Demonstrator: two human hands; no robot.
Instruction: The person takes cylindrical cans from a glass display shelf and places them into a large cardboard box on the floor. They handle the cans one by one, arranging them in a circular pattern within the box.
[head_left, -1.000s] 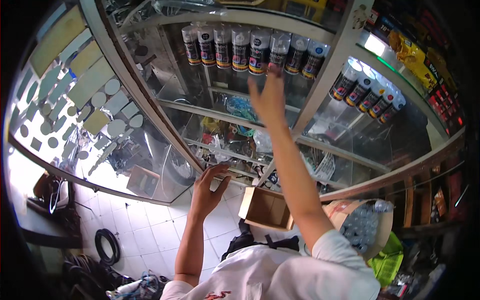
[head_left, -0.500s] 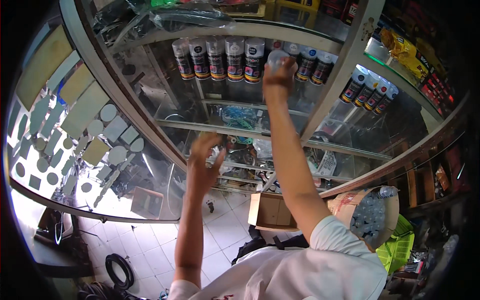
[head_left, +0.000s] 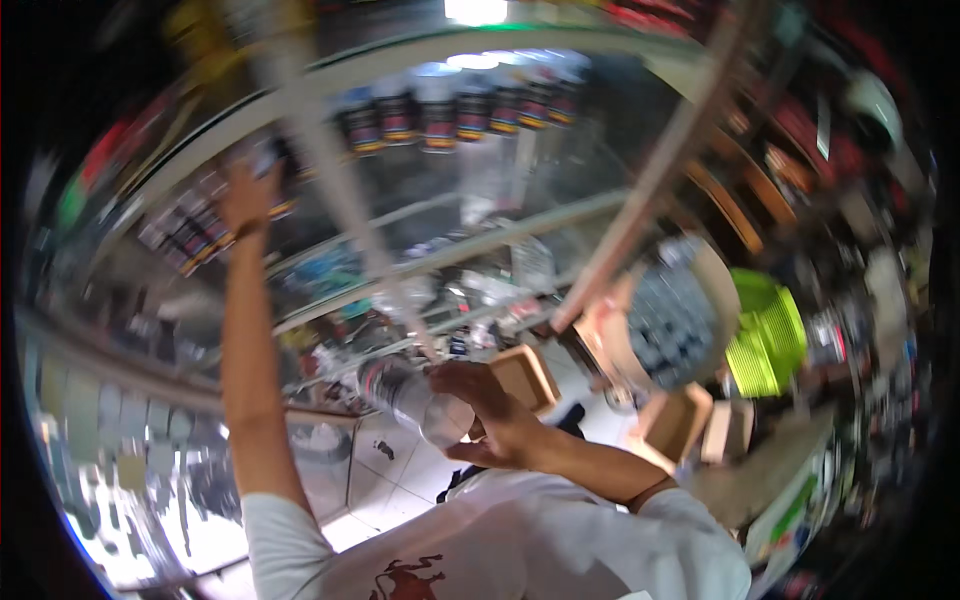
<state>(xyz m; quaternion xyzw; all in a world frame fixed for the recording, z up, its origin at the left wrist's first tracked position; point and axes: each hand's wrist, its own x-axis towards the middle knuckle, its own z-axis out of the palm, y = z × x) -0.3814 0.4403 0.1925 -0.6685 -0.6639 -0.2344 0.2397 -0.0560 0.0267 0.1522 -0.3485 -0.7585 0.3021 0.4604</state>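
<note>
We stand before a glass display case [head_left: 470,210] (the whole view is smeared by motion), its metal-edged shelves [head_left: 470,245] curving across the picture. A row of dark spray cans [head_left: 455,120] with coloured bands lines the top shelf, and more cans [head_left: 195,240] stand on the left. Below, white floor tiles [head_left: 400,470] show between the case and our white shirt.

Our left hand [head_left: 248,195] is raised high on a straight arm, up against the cans at the left of the case; blur hides whether its fingers are closed or apart. Our right hand [head_left: 490,415] is low and near the chest, fingers wrapped around a silvery can [head_left: 410,395] that lies tilted, its dark end pointing left.

To the right sit a tan cardboard box [head_left: 525,375], a round basket of small grey things [head_left: 675,320] and a bright green stack [head_left: 765,335]. These crowd the right side closely; the open tiled floor lies lower left.
</note>
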